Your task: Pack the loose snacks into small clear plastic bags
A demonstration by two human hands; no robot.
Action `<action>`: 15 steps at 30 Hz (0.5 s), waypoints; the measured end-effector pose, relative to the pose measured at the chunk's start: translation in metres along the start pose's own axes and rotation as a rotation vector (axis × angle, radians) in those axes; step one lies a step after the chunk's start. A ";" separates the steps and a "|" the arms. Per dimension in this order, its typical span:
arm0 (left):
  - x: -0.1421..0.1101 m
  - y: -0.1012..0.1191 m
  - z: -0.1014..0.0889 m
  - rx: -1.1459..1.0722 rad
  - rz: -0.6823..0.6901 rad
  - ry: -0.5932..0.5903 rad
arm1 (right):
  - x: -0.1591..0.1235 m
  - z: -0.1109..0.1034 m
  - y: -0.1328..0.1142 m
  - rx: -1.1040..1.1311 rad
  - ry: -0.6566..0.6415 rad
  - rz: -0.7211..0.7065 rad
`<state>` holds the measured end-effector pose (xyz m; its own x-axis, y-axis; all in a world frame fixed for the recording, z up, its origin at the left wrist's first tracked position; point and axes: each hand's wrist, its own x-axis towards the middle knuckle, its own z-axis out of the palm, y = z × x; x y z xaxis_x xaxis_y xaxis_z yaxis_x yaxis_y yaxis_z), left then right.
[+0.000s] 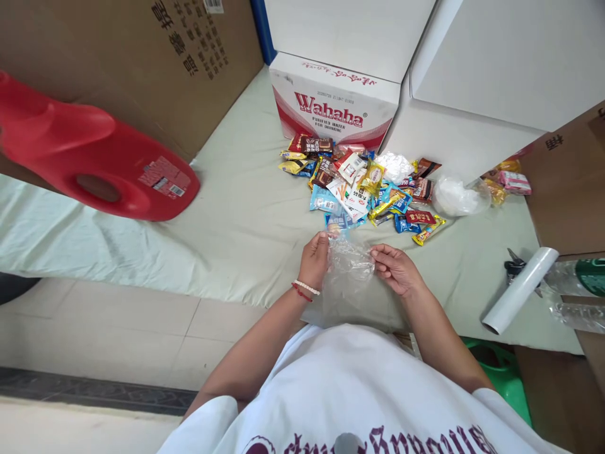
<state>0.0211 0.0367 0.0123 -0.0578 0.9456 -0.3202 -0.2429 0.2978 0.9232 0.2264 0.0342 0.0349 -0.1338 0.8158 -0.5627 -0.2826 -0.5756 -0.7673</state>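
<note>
Between my two hands a clear plastic bag (352, 268) is held spread, its top edge toward the back. My left hand (316, 257), with a white and a red bracelet at the wrist, pinches the bag's left upper corner. Fingers of my right hand (394, 266) are closed on its right upper edge. I cannot make out anything inside the bag. Just beyond it lies a pile of wrapped snacks (347, 192) in many colours. Crumpled white plastic bags (459, 194) lie among and beside the snacks.
A red jug (108, 161) lies at the left, near a large cardboard box (127, 57). Behind the snacks stands a Wahaha water carton (333, 104). To the right are a white roll (520, 291), scissors (515, 265) and plastic bottles (579, 280). A green stool (508, 378) is below.
</note>
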 end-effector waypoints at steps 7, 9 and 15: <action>-0.002 0.002 -0.021 0.520 0.375 0.384 | -0.003 0.009 0.000 -0.002 0.031 -0.127; -0.013 0.009 -0.018 0.661 0.580 0.439 | -0.006 0.013 0.000 -0.036 0.019 -0.153; -0.030 0.013 0.021 0.556 0.446 -0.163 | -0.015 0.020 0.002 -0.155 0.008 -0.243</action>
<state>0.0397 0.0146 0.0387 0.1192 0.9871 0.1069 0.3003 -0.1385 0.9437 0.2089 0.0218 0.0482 -0.0720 0.9309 -0.3582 -0.1570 -0.3652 -0.9176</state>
